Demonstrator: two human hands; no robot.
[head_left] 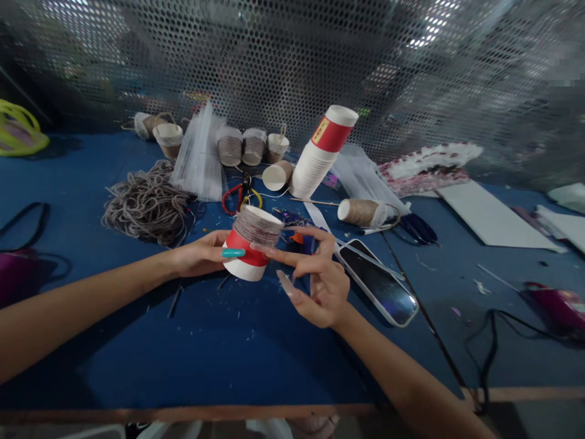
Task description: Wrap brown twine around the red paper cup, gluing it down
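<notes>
My left hand grips a red and white paper cup held upside down above the blue table. Grey cord is wound round the cup's upper half. My right hand is beside the cup, its fingers spread, with one fingertip pressed against the cord windings. A loose heap of the same grey cord lies to the left behind the hands.
A leaning stack of paper cups, several cord-wrapped cups, red-handled scissors, a cord spool and a phone lie near. A perforated metal screen closes the back. Cables and pink tools sit at both sides.
</notes>
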